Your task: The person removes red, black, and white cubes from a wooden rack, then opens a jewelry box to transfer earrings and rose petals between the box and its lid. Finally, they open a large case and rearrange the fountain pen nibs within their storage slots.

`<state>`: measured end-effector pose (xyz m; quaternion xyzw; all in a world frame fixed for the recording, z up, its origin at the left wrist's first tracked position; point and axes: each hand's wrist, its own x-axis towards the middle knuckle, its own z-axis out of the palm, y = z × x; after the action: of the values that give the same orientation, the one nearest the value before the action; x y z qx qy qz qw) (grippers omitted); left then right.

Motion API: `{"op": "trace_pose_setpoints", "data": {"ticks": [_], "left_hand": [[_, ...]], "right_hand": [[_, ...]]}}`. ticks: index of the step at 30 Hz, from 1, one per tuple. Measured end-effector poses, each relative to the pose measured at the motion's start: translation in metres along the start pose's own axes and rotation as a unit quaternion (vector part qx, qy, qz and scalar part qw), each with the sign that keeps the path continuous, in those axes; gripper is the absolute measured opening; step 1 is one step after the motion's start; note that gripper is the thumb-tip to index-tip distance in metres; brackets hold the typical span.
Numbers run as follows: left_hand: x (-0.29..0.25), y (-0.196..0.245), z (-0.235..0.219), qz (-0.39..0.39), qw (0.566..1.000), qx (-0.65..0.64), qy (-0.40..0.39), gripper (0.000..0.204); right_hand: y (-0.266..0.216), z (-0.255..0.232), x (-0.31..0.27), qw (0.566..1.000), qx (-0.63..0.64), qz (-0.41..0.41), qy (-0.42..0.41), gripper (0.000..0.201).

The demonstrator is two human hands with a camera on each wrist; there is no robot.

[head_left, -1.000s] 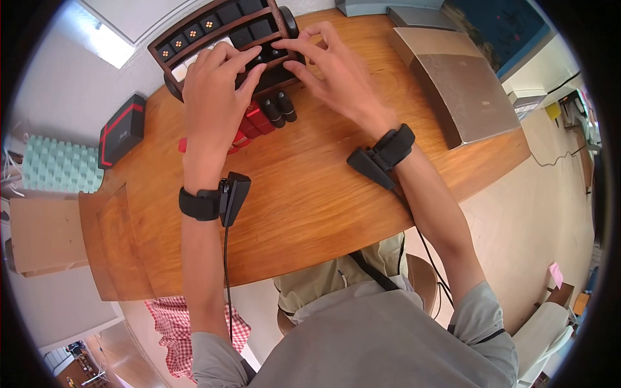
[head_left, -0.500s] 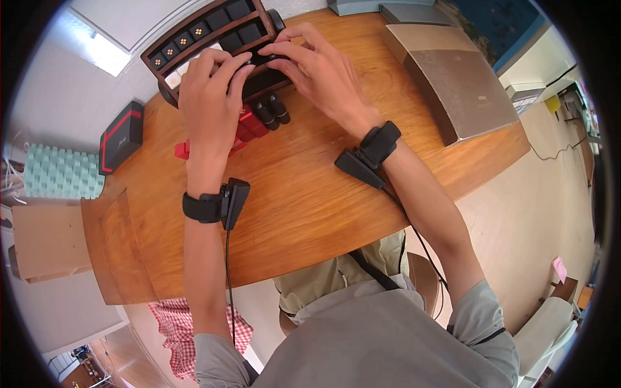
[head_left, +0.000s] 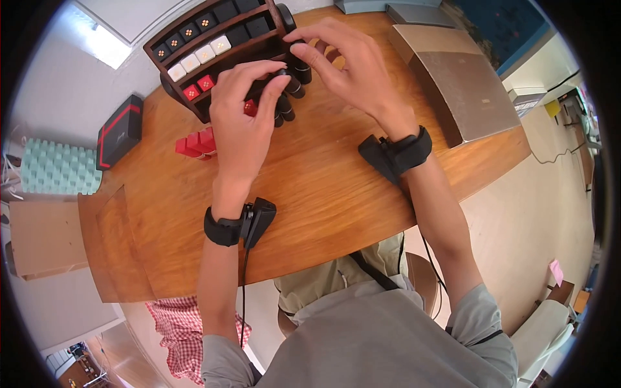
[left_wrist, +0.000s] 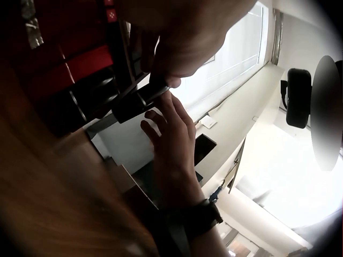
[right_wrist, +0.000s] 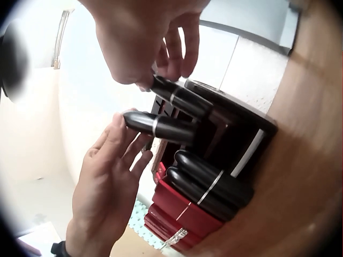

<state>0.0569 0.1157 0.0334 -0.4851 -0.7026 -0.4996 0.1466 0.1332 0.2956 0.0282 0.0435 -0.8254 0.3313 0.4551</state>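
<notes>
A black lipstick tube (right_wrist: 161,127) with a silver band is pinched at its end by my left hand (head_left: 244,113), thumb against fingers. My right hand (head_left: 352,64) pinches a second black lipstick tube (right_wrist: 182,99) the same way, beside the first. Both tubes tilt in front of the right end of a dark wooden rack (head_left: 279,26). Two more black lipstick tubes (right_wrist: 209,182) stand together on the table just below, next to red tubes (right_wrist: 185,209). From the head view, my left hand hides part of the rack's lower shelves.
The rack's rows hold black, white (head_left: 206,53) and red square-ended pieces (head_left: 206,82). More red tubes (head_left: 195,142) stand on the wooden table (head_left: 310,187) left of my left hand. A brown box (head_left: 462,90) lies at right, a black box with red ribbon (head_left: 120,131) at left.
Both hands have drawn away from the rack's lower shelf toward the right, each with a black lipstick tube. The red pieces on the third row now show.
</notes>
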Motion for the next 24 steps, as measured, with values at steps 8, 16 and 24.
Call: {"op": "trace_pose_setpoints", "data": {"ticks": [8,16,24], "left_hand": [[-0.004,-0.005,0.005,0.044,0.987,0.138,-0.07,0.016],[-0.006,-0.004,0.007,0.019,0.986,0.133,-0.103,0.025],[-0.008,-0.008,0.008,0.033,0.985,0.132,-0.103,0.035]], "right_hand": [[0.007,-0.003,-0.007,0.985,0.021,0.078,-0.152,0.022],[0.008,-0.007,-0.009,0.977,0.029,0.101,-0.187,0.025],[0.002,-0.012,-0.006,0.969,0.014,0.122,-0.213,0.028]]}}
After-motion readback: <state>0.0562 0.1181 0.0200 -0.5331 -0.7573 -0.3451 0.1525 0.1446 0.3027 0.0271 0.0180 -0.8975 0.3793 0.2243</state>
